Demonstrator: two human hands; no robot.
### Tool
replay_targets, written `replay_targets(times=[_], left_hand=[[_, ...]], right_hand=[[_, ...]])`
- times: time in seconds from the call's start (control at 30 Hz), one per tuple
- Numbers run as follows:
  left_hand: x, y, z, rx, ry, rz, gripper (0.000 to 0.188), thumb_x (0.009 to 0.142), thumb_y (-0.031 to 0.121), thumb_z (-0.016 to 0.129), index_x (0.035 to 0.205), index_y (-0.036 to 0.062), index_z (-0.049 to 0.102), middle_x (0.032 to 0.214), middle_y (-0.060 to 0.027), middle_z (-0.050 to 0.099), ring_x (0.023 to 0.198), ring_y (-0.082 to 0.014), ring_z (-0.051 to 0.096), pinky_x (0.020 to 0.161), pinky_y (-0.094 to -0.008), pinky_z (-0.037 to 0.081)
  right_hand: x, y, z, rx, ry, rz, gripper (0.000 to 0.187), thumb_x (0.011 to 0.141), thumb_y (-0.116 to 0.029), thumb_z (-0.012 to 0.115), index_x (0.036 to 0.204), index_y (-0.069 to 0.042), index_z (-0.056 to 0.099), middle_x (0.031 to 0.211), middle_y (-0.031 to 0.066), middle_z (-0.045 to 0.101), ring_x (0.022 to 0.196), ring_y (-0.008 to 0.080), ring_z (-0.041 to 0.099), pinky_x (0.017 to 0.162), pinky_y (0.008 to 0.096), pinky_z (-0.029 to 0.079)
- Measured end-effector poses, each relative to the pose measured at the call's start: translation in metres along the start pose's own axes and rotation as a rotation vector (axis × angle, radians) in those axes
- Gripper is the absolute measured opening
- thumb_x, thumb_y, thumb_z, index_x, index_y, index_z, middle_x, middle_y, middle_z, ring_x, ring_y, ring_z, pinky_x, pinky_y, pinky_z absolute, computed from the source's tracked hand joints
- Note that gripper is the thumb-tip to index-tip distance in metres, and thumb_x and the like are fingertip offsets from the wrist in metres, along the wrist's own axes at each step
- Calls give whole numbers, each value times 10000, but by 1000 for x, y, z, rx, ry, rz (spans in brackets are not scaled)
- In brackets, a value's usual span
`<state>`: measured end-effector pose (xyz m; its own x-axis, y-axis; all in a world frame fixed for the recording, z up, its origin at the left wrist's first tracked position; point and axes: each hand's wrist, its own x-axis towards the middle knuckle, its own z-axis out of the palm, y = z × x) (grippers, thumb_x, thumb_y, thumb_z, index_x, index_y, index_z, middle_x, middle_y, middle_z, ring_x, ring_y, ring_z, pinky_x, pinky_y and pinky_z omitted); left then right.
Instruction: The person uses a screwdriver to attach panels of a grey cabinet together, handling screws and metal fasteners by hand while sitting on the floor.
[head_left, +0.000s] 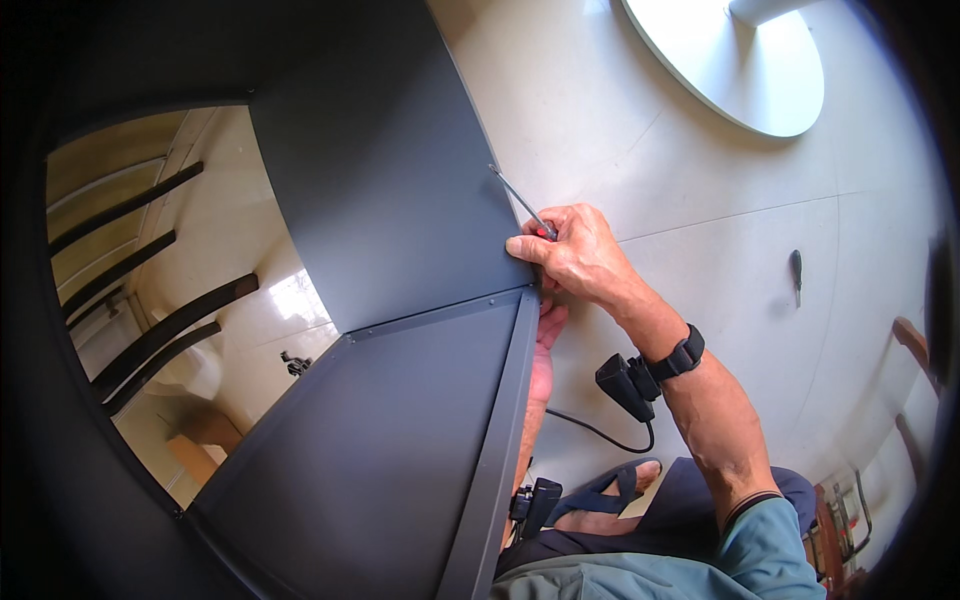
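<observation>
My right hand (580,250) is closed round the red handle of a screwdriver (522,205). Its bare metal shaft points up and to the left, across the edge of an upper dark grey panel (385,190). The right thumb presses on that panel near its lower right corner. Below it, a flanged dark grey panel (390,440) meets the upper one along a seam with small fasteners. My left hand (544,365) is against the outer right side of this joint, just under the right hand. The panel and the right hand hide most of its fingers.
Another screwdriver (796,275) lies on the pale floor to the right. A round white pedestal base (730,60) stands at the far right. Black curved slats (180,315) and a small black object (295,363) show through the frame opening. A cable (600,437) hangs beside my right forearm.
</observation>
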<state>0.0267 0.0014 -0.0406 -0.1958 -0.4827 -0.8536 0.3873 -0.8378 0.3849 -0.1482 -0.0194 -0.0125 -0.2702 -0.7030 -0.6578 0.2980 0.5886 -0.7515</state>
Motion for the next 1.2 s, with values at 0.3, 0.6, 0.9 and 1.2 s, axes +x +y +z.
replay_targets(times=[0.3,0.6,0.9,1.2], left_hand=[[-2,-1,3,107,-21,19,309,823,45,699,1121,30,617,998,-132,677,894,-276,663,904,-443,528],[-2,0,10,93,76,-6,310,817,55,710,1116,40,627,998,-103,670,893,-249,642,897,-423,523],[-6,-2,16,112,105,39,307,825,61,707,1118,41,616,992,-95,656,905,-253,633,898,-420,518],[-7,-2,14,144,48,42,321,856,77,678,1163,29,598,1042,-108,653,945,-264,636,901,-439,517]], right_hand=[[-1,1,0,-21,7,-30,252,799,-186,713,770,53,639,533,102,562,478,163,567,472,327,464],[-2,0,-1,-24,-2,-12,249,801,-179,714,762,49,620,529,85,544,476,157,546,470,330,450],[-3,-2,-1,-22,-13,-13,238,803,-172,701,799,60,647,543,102,569,483,156,565,470,326,459],[-3,-1,-1,-30,2,-21,246,798,-179,694,798,63,651,528,106,562,473,157,553,462,326,450]])
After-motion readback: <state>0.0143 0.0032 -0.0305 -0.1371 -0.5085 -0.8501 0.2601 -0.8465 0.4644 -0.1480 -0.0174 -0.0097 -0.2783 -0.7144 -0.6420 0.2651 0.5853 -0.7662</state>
